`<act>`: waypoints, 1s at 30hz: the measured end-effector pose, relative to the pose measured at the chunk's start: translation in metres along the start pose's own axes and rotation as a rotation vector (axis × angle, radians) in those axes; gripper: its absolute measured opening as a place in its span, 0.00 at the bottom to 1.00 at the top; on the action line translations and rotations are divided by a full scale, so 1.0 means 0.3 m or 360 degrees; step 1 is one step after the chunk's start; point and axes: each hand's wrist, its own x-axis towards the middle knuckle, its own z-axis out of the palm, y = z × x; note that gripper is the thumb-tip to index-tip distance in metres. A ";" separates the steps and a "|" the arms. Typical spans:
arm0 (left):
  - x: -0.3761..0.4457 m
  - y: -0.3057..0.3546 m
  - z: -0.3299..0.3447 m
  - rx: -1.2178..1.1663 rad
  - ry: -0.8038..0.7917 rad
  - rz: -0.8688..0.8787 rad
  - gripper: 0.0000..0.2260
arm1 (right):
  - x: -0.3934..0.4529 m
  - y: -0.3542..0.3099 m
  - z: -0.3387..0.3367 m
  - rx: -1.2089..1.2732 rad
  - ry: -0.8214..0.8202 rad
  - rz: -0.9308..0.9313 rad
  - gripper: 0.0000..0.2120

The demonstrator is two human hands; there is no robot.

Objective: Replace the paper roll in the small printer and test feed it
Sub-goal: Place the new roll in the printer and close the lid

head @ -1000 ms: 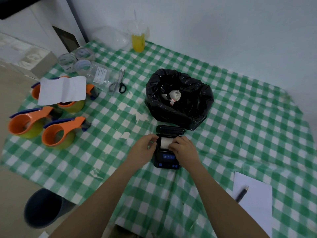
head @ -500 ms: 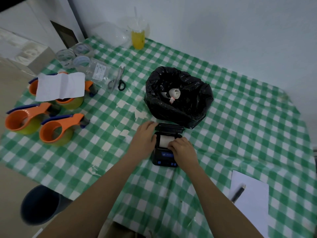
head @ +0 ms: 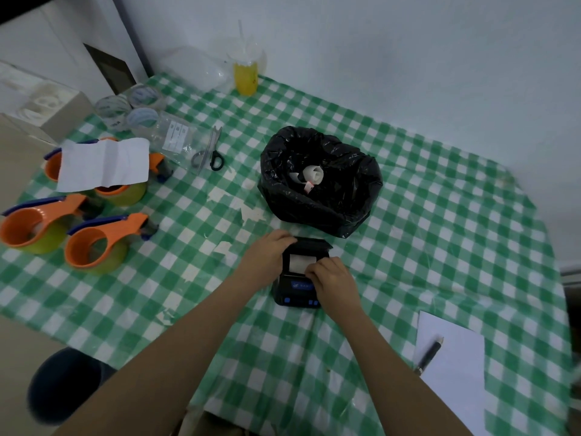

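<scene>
A small black printer (head: pixel 295 291) with blue buttons lies on the green checked tablecloth (head: pixel 440 234), its lid (head: pixel 311 244) swung open toward the black bag. A white paper roll (head: pixel 300 262) sits in the open bay. My left hand (head: pixel 267 256) grips the printer's left side up at the lid hinge. My right hand (head: pixel 333 280) rests on the printer's right half, fingertips pinching the loose end of the paper at the roll's near edge. An old curled paper roll (head: pixel 311 175) lies inside the black bag (head: pixel 320 184).
Three orange tape dispensers (head: pixel 94 243) stand at left, one under a white sheet (head: pixel 103 163). Scissors (head: pixel 210 151), clear tape rolls (head: pixel 125 108) and a yellow drink cup (head: pixel 246 73) sit at the back. Paper with a pen (head: pixel 429 357) lies at right. A dark bin (head: pixel 63 385) stands below the table edge.
My left hand has slid from the printer's left flank up to the lid hinge. My right hand has stayed on the paper end. The view shifted slightly.
</scene>
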 end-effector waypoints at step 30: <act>-0.058 -0.052 0.036 0.0767 -0.0636 0.0145 0.27 | 0.027 -0.029 -0.074 -0.0006 -0.0300 0.0066 0.15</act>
